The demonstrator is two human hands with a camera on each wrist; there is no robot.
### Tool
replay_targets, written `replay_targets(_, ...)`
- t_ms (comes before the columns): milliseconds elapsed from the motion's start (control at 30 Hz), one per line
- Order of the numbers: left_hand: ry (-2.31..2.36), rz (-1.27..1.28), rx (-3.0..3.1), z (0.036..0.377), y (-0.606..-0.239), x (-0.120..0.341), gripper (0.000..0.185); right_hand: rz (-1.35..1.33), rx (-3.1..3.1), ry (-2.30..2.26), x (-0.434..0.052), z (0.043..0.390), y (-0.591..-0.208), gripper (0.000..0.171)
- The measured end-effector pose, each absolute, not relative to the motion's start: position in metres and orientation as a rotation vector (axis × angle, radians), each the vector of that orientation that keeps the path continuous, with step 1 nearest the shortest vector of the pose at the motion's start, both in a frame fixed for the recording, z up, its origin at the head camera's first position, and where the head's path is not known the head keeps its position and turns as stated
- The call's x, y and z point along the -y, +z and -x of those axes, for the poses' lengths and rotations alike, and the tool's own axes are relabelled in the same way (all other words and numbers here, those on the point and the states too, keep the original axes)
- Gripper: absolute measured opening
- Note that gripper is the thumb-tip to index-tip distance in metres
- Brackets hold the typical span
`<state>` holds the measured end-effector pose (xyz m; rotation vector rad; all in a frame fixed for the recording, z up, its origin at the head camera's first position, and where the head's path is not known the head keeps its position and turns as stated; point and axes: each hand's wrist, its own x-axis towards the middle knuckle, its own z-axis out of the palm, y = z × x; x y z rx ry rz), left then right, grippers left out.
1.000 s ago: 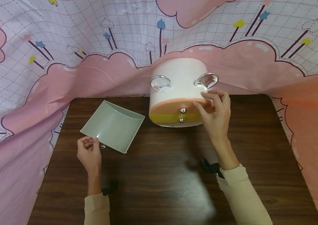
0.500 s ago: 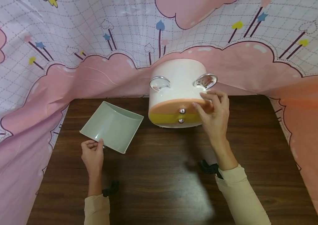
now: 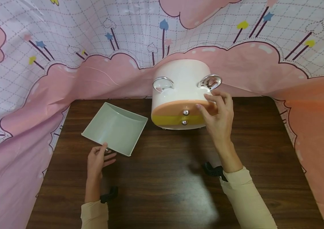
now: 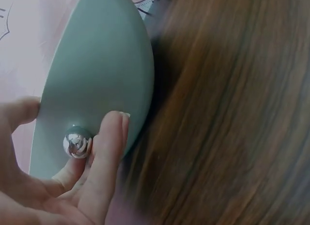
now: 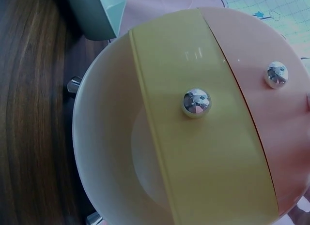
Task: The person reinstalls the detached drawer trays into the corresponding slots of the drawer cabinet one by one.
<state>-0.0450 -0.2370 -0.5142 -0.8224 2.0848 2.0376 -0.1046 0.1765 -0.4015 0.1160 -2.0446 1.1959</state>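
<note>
A rounded white drawer box [image 3: 183,73] stands at the back of the table, with a peach top drawer [image 3: 168,109] and a yellow drawer [image 5: 198,152] in its front. Below the yellow one, the right wrist view looks into a hollow slot [image 5: 111,118]. My right hand [image 3: 221,121] holds the box's upper right edge, thumb on the peach front and fingers on the white top. To the left is a detached grey-green drawer [image 3: 119,128], its inside bare. My left hand [image 3: 97,160] grips its front panel, thumb at the rim, fingers beside the silver knob [image 4: 77,143].
Two silver ear-shaped pieces [image 3: 211,82] stick up from the box. Small silver feet [image 5: 74,84] lift it off the dark wooden table [image 3: 162,184]. A pink and white patterned cloth [image 3: 116,73] hangs close behind and along both sides.
My left hand has slid right along the drawer's front to the knob, and some of its fingers have spread out. The drawer has barely shifted. My right hand stays on the box.
</note>
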Motion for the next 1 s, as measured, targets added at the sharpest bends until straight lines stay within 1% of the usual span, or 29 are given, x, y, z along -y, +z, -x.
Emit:
replay_targets(133,2.140,0.803,-2.004,0.045,-0.516,0.234,0.039,-0.130,2.056,1.167,-0.178,0.104,-0.401,0.035)
replay_targets(267,2.174,0.829,-1.998,0.043,-0.517,0.231,0.033,-0.142,2.073,1.136,-0.179,0.104,-0.400,0.035)
replay_targets(567,2.149,0.872,-1.983,0.033,-0.514,0.230,0.027,-0.116,2.070,1.145,-0.175,0.103,-0.398,0.034)
replay_targets(800,2.131,0.838,-1.938,0.018,-0.506,0.226,0.028,-0.131,2.074,1.095,-0.174,0.104,-0.399,0.037)
replay_targets(1000,2.178,0.796,-1.893,0.002,-0.502,0.218,0.025,-0.122,2.058,1.116,-0.174,0.105,-0.400,0.036)
